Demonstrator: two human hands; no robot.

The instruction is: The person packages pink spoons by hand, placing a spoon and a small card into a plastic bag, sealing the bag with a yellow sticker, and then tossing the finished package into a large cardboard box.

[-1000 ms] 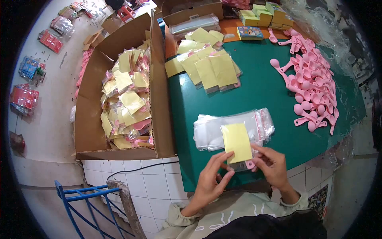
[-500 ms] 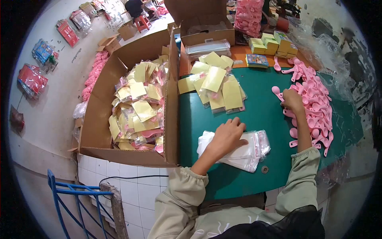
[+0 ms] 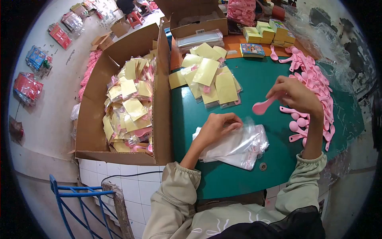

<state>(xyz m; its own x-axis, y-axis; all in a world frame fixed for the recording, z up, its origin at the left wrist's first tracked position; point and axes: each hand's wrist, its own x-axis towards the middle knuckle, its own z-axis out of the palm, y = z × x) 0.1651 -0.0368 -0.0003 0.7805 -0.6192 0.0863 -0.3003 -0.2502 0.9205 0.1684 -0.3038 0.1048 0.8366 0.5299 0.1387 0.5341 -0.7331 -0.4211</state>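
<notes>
My right hand (image 3: 297, 95) pinches a pink measuring spoon (image 3: 261, 107) by its handle, bowl pointing left, above the green table. My left hand (image 3: 219, 126) has thumb and fingers together at a clear plastic bag (image 3: 250, 129), whose edge stands up from the pile of flat clear bags (image 3: 238, 155) beneath. To the right lies a heap of pink spoons (image 3: 314, 85). Beyond my left hand is a pile of packed bags with yellow cards (image 3: 226, 85).
A large cardboard box (image 3: 162, 99) on the left holds many packed bags. At the back are a smaller open box (image 3: 199, 30), stacked small card boxes (image 3: 262, 34) and a bag of pink spoons (image 3: 241, 12). Crumpled plastic (image 3: 318, 36) lies at the back right.
My right hand has come away from the spoon heap, moving left with one spoon. My left hand has drawn its fingers together and raised the edge of a bag.
</notes>
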